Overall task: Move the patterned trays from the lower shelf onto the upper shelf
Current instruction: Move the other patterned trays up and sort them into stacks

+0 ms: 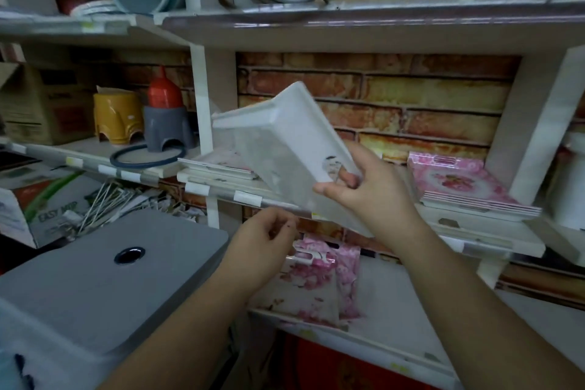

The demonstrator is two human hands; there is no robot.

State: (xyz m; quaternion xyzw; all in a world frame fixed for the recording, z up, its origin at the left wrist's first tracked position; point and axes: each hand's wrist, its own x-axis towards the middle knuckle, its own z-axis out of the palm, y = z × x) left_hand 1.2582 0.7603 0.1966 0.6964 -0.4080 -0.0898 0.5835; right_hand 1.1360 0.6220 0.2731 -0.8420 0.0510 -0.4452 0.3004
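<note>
The tray [294, 149] held in the air shows only its pale underside, so its pattern is hidden; its lower corner is blurred and hard to separate from the edge of the upper shelf [247, 198] behind it. The right hand [367, 196] grips the tray at its handle cut-out: the thumb lies along the near rim and the fingers [348, 177] are closed on the far side, one fingertip showing through the hole. The tray is tilted, its far end raised above the upper shelf and toward the brick-patterned back wall [411, 98].

The left hand [269, 244] is below the tray, just in front of the upper shelf's edge. Its fingers are curled loosely inward with a small gap between thumb and forefinger; whether they pinch anything cannot be told, and they do not touch the tray.

On the upper shelf, to the right of the held tray, lies a stack of pink floral trays [459, 187]; to its left, partly covered by the tray, lies another flat stack [218, 165]. Under the upper shelf, on the lower shelf [411, 310], more pink patterned trays [319, 279] remain, partly hidden by the left wrist.
</note>
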